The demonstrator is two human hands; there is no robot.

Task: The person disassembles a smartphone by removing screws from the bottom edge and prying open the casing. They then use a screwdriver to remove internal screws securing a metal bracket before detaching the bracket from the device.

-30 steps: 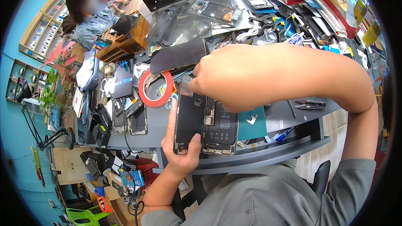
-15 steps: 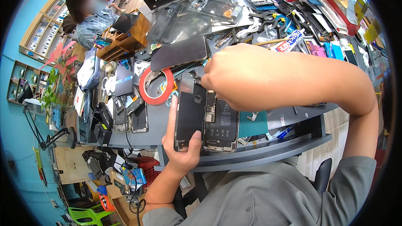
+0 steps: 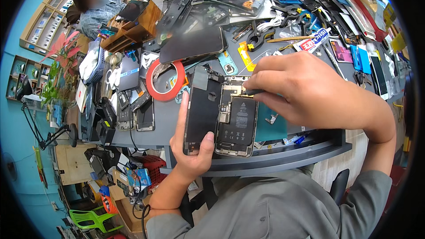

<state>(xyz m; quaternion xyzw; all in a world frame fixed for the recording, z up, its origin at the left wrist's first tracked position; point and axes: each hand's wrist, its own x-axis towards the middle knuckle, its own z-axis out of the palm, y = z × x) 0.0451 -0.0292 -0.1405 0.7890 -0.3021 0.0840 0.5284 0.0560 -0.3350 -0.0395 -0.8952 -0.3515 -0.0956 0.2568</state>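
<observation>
My left hand (image 3: pixel 195 157) grips an opened smartphone by its lower left edge, forefinger along the side and thumb over the front. Its dark display panel (image 3: pixel 201 117) lies folded out to the left, touching the phone body (image 3: pixel 221 149). A black battery (image 3: pixel 240 124) fills much of that body, with a metal-coloured board above and beside it. Over the body's upper right, my right hand (image 3: pixel 287 86) pinches a thin dark tool (image 3: pixel 252 92), its tip at the board near the top of the battery. The fingers hide most of the tool, so its kind is unclear.
A roll of red tape (image 3: pixel 166 95) and a dark phone screen (image 3: pixel 193 46) lie beyond the phone. Black clamps (image 3: pixel 254 40), a glue tube (image 3: pixel 312 40) and a teal mat (image 3: pixel 275 126) are around my right hand. A person (image 3: pixel 95 13) is at the far left.
My right hand has shifted right and down from the phone's top near the display panel to the board above the battery. The dark tool in its fingers now shows. My left hand keeps its hold.
</observation>
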